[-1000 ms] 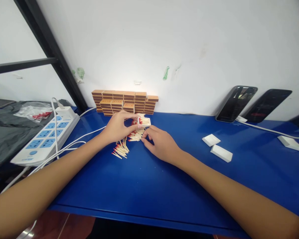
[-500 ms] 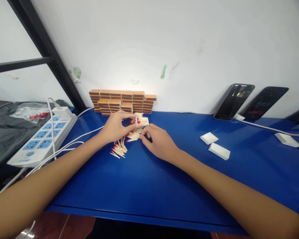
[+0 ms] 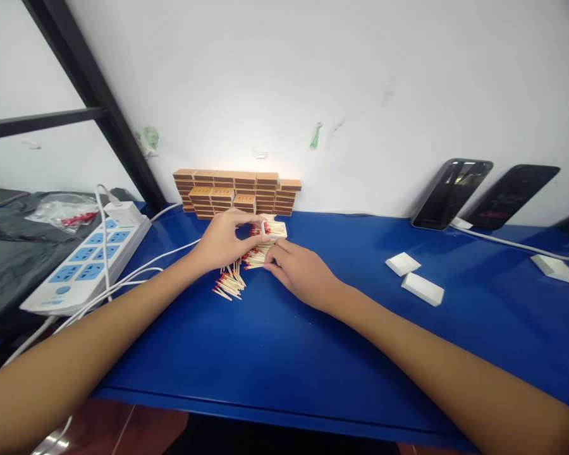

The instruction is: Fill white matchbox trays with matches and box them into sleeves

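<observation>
My left hand (image 3: 222, 240) grips a small white matchbox tray (image 3: 279, 237) by its left end, thumb in front and fingers behind. Red-tipped matchsticks (image 3: 275, 228) lie inside the tray, their heads towards the left. Just below the tray, my right hand (image 3: 301, 272) is closed in a pinch at the pale ends of matchsticks in the loose pile (image 3: 255, 258); its curled fingers partly hide what they hold. A smaller cluster of loose matchsticks (image 3: 230, 282) lies on the blue table (image 3: 265, 354) nearer to me.
Stacked matchboxes (image 3: 239, 189) stand against the wall. White empty trays (image 3: 422, 289) lie to the right, with two phones (image 3: 452, 193) leaning behind them. On the left are a power strip (image 3: 88, 259), white cables (image 3: 137, 276) and a plastic bag (image 3: 59, 212) with red bits in it.
My right thumb and fingers have closed onto the ends of matchsticks in the pile. The left hand keeps holding the tray. The whole view has shifted slightly.
</observation>
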### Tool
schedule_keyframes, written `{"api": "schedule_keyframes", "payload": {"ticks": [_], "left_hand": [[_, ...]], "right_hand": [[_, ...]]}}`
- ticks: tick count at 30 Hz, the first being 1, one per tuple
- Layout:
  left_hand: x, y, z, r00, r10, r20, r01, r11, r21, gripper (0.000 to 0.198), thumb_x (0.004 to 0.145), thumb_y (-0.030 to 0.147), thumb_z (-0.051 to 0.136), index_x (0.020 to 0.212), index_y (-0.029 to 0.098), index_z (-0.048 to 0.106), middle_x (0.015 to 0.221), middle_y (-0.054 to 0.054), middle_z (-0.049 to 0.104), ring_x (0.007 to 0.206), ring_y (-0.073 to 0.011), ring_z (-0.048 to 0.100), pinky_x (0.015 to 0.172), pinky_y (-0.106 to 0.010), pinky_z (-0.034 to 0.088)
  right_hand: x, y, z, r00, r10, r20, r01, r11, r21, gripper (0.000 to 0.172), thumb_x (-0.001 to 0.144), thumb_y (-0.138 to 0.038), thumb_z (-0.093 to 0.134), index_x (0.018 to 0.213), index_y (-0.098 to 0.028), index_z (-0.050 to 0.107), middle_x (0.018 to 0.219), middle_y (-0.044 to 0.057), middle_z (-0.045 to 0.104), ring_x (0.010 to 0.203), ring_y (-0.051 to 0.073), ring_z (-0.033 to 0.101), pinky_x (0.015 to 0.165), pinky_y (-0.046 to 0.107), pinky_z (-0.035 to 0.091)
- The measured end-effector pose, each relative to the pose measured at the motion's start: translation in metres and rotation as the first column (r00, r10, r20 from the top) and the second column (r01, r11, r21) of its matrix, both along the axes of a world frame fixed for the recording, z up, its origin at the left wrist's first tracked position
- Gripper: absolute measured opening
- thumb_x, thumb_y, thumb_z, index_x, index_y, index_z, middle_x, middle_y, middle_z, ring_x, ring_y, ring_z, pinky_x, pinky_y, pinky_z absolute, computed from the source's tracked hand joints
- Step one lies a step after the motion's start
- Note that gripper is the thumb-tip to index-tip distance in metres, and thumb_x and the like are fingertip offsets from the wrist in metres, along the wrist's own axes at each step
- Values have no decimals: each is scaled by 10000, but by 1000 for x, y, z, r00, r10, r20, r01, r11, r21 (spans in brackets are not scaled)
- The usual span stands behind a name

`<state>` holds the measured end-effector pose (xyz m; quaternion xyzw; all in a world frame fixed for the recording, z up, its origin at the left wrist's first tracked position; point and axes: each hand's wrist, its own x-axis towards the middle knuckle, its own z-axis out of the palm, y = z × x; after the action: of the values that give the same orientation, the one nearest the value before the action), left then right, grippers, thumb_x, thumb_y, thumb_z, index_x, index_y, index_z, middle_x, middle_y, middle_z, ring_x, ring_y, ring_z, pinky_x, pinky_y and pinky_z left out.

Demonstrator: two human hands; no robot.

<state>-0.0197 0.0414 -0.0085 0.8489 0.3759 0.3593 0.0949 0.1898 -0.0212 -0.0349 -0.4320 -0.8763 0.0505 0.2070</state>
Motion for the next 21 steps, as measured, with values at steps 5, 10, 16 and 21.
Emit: {"api": "schedule_keyframes", "payload": {"ticks": [5,10,16,21], "left_hand": [[0,0,0,1000,-7,2,7,1000,4,325,867,496,775,1049,229,808,1093,-51,802,1016,-250,726,943,-388,538],[0,0,1,1000,-2,7,2,1000,-14,332,866,498,776,1062,231,808,1118,-53,799,1028,-250,726,940,-382,547],[0,0,1,999,-28,-33,27,999,-22,318,868,486,776,1069,241,810,1081,-55,796,1004,-257,718,925,-398,533],[3,-6,4,999,-40,-15,39,996,-74,348,851,482,802,1104,242,803,1058,-50,788,975,-240,714,904,-378,526]], "right_hand": [[0,0,2,999,-1,46,3,999,-44,112,1066,-237,514,1028,-174,599,1114,97,668,904,205,635,788,333,480],[13,0,11,1000,8,8,-8,1000,12,119,1075,-225,476,1021,-185,574,1079,84,637,853,197,610,760,327,468],[30,7,29,991,-124,-54,127,991,43,105,1074,-241,470,1047,-188,556,1079,81,613,835,204,595,713,324,430],[36,11,33,973,-210,-97,209,978,-26,116,1070,-243,456,1023,-197,552,1076,80,618,839,202,602,713,319,424]]}}
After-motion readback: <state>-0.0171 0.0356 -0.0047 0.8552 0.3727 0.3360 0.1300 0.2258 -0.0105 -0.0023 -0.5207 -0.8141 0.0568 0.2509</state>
